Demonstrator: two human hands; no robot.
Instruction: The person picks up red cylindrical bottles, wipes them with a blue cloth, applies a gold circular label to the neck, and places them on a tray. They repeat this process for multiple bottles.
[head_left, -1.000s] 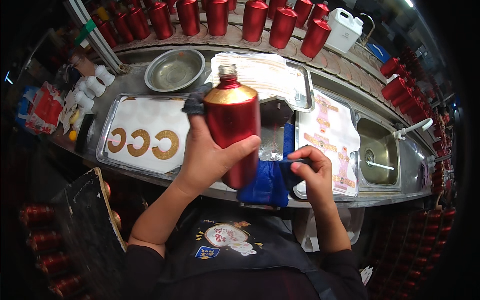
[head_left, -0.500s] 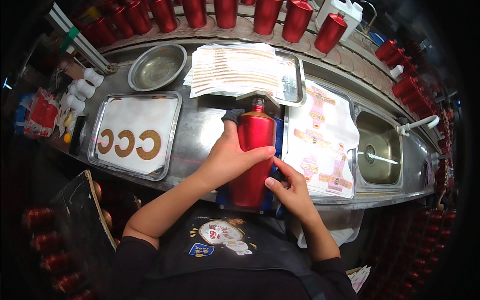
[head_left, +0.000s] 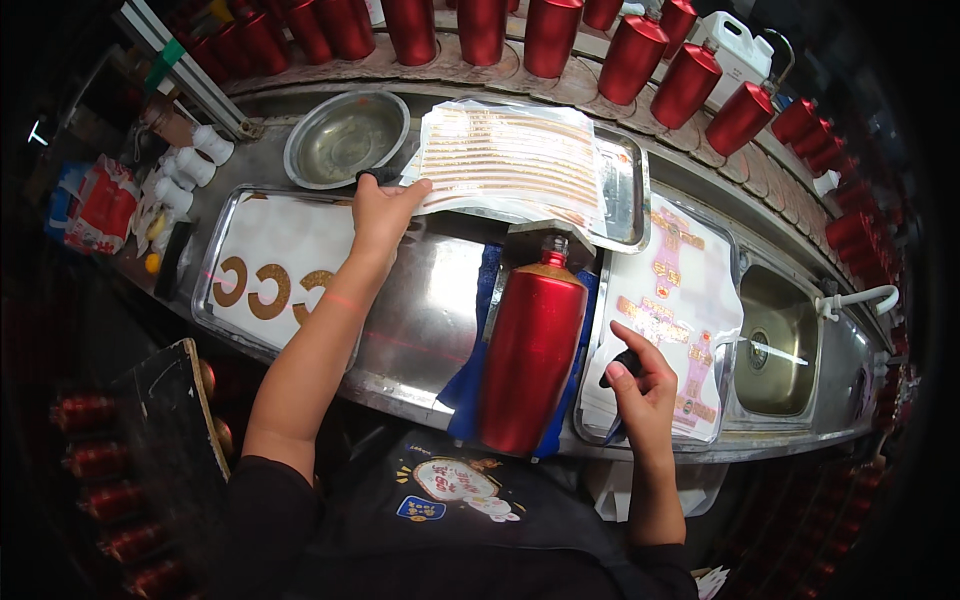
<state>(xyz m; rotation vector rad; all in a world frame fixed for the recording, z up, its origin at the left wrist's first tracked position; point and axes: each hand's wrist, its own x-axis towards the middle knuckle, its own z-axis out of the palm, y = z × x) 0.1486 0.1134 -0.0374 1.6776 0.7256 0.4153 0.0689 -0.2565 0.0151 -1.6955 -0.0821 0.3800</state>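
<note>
A red bottle with a golden shoulder and threaded neck leans on a blue cloth at the counter's front edge. Neither hand touches it. My left hand reaches to the left edge of a stack of sheets with gold strips, thumb at the edge and fingers apart. Dark grey material covers its fingertips. To the right of the bottle, my right hand is raised with index finger and thumb apart. Something black shows at its fingers; whether worn or held, I cannot tell.
A tray with gold C-shaped labels lies left, partly behind my left forearm. A steel bowl stands behind it. Right are printed label sheets on a tray and a sink. Red bottles line the slatted conveyor behind.
Both hands have let go of the red bottle. My left hand has moved up and left to the strip sheets, the right hand to the right. The whole view has shifted slightly.
</note>
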